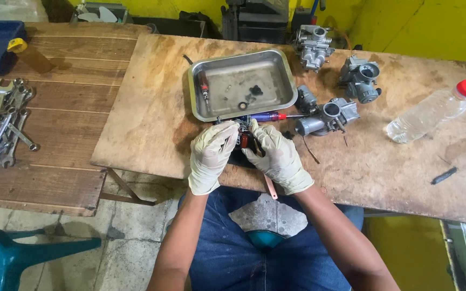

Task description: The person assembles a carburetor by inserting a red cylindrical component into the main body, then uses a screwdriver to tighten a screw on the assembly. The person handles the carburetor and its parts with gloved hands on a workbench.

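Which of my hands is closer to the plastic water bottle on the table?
Right. Your right hand is at the table's near edge, with the bottle off to its right. Your left hand sits beside it on the far side, farther from the bottle.

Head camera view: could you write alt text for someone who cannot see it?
Two gloved hands, the left hand and right hand, hold a small dark carburetor part together at the near edge of a worn plywood table. Behind them sit a metal tray, a screwdriver, three carburetors and a plastic bottle; wrenches lie on the bench to the left.
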